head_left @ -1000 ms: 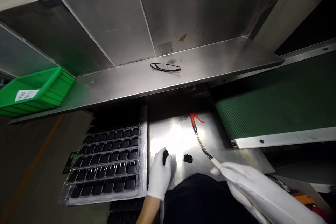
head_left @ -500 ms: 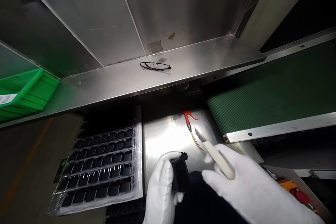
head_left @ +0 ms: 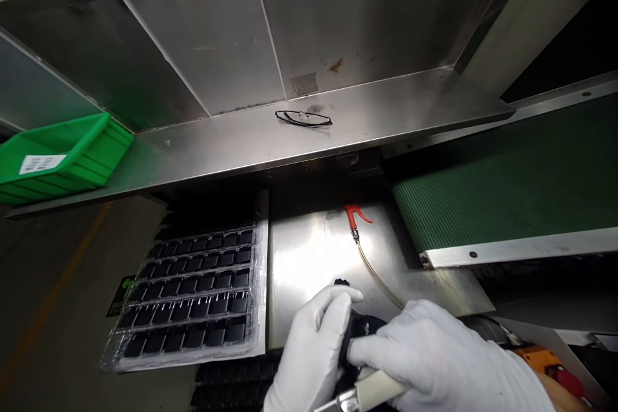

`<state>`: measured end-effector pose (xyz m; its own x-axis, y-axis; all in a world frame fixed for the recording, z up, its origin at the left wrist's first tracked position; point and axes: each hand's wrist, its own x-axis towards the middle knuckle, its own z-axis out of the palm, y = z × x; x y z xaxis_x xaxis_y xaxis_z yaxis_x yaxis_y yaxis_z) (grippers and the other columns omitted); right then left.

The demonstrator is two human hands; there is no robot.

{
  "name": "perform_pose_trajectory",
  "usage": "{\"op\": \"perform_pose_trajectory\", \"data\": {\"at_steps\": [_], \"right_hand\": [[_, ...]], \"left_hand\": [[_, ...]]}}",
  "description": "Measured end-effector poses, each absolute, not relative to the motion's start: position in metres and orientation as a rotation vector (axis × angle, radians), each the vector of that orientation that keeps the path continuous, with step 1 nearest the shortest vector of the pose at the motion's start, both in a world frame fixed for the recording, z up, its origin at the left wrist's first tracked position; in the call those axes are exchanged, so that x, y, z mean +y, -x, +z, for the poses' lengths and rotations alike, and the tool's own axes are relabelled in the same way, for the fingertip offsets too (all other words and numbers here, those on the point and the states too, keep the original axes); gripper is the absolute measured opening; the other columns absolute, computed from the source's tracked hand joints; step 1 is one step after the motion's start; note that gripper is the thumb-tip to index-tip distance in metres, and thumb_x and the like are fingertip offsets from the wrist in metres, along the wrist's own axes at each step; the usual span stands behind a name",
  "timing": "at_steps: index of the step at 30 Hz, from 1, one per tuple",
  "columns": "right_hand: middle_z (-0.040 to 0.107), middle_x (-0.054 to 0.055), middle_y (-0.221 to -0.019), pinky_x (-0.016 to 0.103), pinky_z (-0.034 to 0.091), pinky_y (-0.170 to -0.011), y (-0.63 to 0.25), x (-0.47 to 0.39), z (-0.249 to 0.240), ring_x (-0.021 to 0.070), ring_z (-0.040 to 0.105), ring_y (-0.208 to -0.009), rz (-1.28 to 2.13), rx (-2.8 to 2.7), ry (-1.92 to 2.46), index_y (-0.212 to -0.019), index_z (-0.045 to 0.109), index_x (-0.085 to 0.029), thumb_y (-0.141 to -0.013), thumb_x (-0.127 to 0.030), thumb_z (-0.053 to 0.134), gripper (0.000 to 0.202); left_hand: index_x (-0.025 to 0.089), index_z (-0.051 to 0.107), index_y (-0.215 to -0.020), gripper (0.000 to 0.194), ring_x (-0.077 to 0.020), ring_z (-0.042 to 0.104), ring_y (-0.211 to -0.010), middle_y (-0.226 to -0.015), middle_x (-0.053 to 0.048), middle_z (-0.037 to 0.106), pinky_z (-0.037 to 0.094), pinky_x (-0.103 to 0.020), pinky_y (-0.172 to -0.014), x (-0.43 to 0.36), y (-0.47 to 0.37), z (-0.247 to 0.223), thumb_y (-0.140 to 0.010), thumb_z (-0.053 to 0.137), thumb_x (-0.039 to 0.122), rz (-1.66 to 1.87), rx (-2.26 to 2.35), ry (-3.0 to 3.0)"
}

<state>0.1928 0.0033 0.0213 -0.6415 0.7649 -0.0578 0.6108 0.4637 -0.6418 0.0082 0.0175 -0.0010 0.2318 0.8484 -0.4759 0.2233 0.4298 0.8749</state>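
Hands at lower centre of frame, both in white gloves. Left hand (head_left: 313, 351) is curled around a small black plastic part (head_left: 360, 328), fingers closed on its left side. Right hand (head_left: 434, 360) presses against the same part from the right, fingers folded, and grips a cream-handled knife (head_left: 371, 389) whose metal end points toward the lower left; the two gloves touch over the part.

Surroundings: bright stainless steel work plate (head_left: 309, 257) lies just above the hands. A second small black piece (head_left: 342, 282) sits on it right at the left fingertips. Red-handled air nozzle (head_left: 355, 215) with a clear hose (head_left: 379, 280) lies at the plate's upper part, hose running down toward the right hand. Clear blister tray of black square parts (head_left: 193, 296) fills the lower left, touching the plate's left edge. Steel shelf (head_left: 232, 148) spans mid-frame and carries black-framed glasses (head_left: 303, 118) at centre, green plastic bin (head_left: 58, 158) at upper left. Green ribbed conveyor belt (head_left: 506, 187) occupies the right.

Hidden or unclear: most of the held part is covered by the gloves; its shape cannot be made out. Knife blade is cut off by the bottom edge. Another dark tray under the blister tray is only partly visible.
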Motion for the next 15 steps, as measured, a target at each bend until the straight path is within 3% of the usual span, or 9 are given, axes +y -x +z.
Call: {"op": "perform_pose_trajectory", "data": {"at_steps": [3,6,9,12,15], "right_hand": [[0.061,-0.007,-0.071,0.028,0.027,-0.055,-0.192,-0.004,0.012,0.0150,0.052,-0.056,0.966,-2.551,1.174,-0.087,0.068,-0.024,-0.072,-0.001,0.062,0.028],[0.063,-0.008,-0.074,0.030,0.034,-0.063,-0.199,-0.014,0.003,0.0152,0.055,-0.062,1.014,-2.365,1.202,-0.084,0.066,-0.025,-0.077,-0.005,0.065,0.021],[0.058,-0.010,-0.067,0.030,0.032,-0.060,-0.209,-0.022,-0.001,0.0117,0.050,-0.057,1.036,-2.279,1.151,-0.074,0.061,-0.023,-0.089,-0.009,0.064,0.021],[0.062,-0.009,-0.075,0.029,0.035,-0.065,-0.212,-0.023,0.002,0.0119,0.055,-0.063,0.973,-2.235,1.073,-0.090,0.066,-0.026,-0.092,-0.014,0.060,0.014],[0.064,-0.006,-0.079,0.029,0.037,-0.069,-0.204,-0.018,0.008,0.0131,0.058,-0.067,0.846,-2.237,1.096,-0.103,0.064,-0.024,-0.090,-0.011,0.057,0.020]], "left_hand": [[0.022,0.074,-0.093,0.037,-0.0229,0.062,-0.087,-0.092,-0.008,0.070,0.053,-0.032,-0.080,0.019,-0.010,0.004,-0.094,0.055,0.054,0.540,1.317,-1.078],[0.024,0.072,-0.096,0.044,-0.0187,0.053,-0.070,-0.078,-0.004,0.060,0.044,-0.028,-0.060,0.017,-0.008,0.007,-0.096,0.050,0.062,0.570,1.310,-0.982],[0.024,0.070,-0.101,0.048,-0.0156,0.042,-0.061,-0.072,-0.001,0.051,0.034,-0.026,-0.052,0.014,-0.006,0.008,-0.096,0.048,0.066,0.581,1.285,-0.925],[0.024,0.071,-0.101,0.048,-0.0154,0.041,-0.060,-0.069,0.000,0.048,0.036,-0.027,-0.054,0.014,-0.005,0.008,-0.097,0.047,0.065,0.580,1.261,-0.992],[0.023,0.071,-0.099,0.048,-0.0160,0.044,-0.063,-0.070,0.000,0.051,0.044,-0.029,-0.063,0.016,-0.006,0.007,-0.098,0.045,0.064,0.567,1.260,-1.048]]}}
